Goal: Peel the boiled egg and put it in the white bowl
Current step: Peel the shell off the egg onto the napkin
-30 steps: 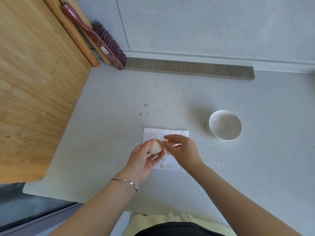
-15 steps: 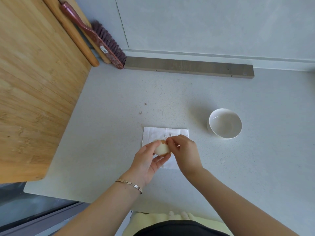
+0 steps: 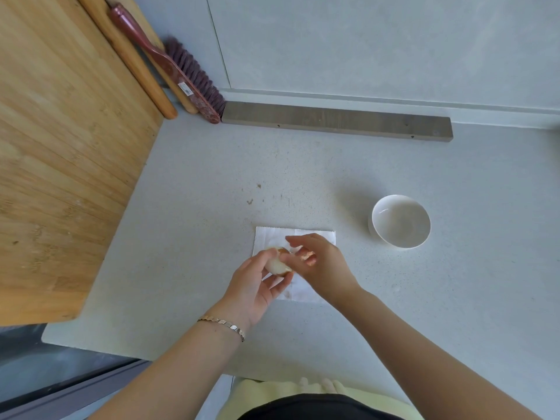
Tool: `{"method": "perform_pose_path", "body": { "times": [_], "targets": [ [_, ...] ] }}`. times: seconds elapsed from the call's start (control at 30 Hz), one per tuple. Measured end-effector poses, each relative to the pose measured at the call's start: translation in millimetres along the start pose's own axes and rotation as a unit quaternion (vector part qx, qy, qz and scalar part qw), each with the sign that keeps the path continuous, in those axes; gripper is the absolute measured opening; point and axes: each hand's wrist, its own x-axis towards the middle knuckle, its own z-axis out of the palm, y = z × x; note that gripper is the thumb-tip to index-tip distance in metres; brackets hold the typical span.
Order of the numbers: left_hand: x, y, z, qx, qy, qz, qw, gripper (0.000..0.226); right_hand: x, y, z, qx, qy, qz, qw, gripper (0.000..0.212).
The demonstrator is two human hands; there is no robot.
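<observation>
My left hand point(image 3: 257, 286) holds the boiled egg point(image 3: 277, 263) between thumb and fingers, above a white paper napkin point(image 3: 272, 237). The egg shows mostly white, with a brown bit of shell at its top. My right hand point(image 3: 321, 265) is right beside the egg, and its fingers pinch a brown piece of shell point(image 3: 307, 256). The white bowl point(image 3: 400, 221) stands empty on the counter to the right of the napkin, apart from both hands.
A large wooden board point(image 3: 66, 147) covers the left side. A brush point(image 3: 181, 71) and wooden rolling pins point(image 3: 136, 65) lean at the back left. A grey wooden bar point(image 3: 336, 121) lies along the wall. Small crumbs point(image 3: 254, 195) dot the grey counter point(image 3: 454, 298).
My right hand has pulled a piece of shell off the egg and drawn slightly to the right. My left hand still holds the egg over the napkin.
</observation>
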Motion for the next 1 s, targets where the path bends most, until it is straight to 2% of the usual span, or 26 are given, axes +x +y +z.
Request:
{"method": "perform_pose_path", "body": {
  "times": [0.13, 0.4, 0.47, 0.57, 0.67, 0.77, 0.83, 1.0],
  "targets": [
    [-1, -3, 4, 0.004, -0.018, -0.014, 1.000, 0.012, -5, -2, 7, 0.006, 0.009, -0.003, 1.000, 0.023],
    [-1, -9, 2, 0.028, 0.002, -0.016, 0.999, 0.020, -10, 9, 4, -0.172, 0.021, -0.104, 0.979, 0.025],
    [-1, -10, 2, 0.025, 0.000, -0.015, 1.000, 0.022, -9, 10, 4, -0.135, 0.043, -0.086, 0.986, 0.021],
    [0, -8, 0, 0.006, -0.004, -0.013, 1.000, 0.020, -5, 10, 2, -0.035, 0.089, 0.000, 0.995, 0.018],
    [2, -5, -4, -0.017, -0.009, -0.010, 1.000, 0.026, 2, 17, -2, -0.045, 0.094, 0.041, 0.994, 0.020],
    [4, -3, -6, -0.030, -0.014, -0.006, 0.999, 0.028, 4, 25, -3, -0.132, 0.017, 0.036, 0.991, 0.023],
    [4, -1, -6, -0.037, -0.018, -0.005, 0.999, 0.026, 3, 25, -4, -0.155, -0.006, 0.027, 0.987, 0.024],
    [3, -2, -3, -0.048, -0.024, -0.001, 0.999, 0.018, -1, 13, -3, -0.069, 0.074, 0.008, 0.995, 0.013]
  ]
}}
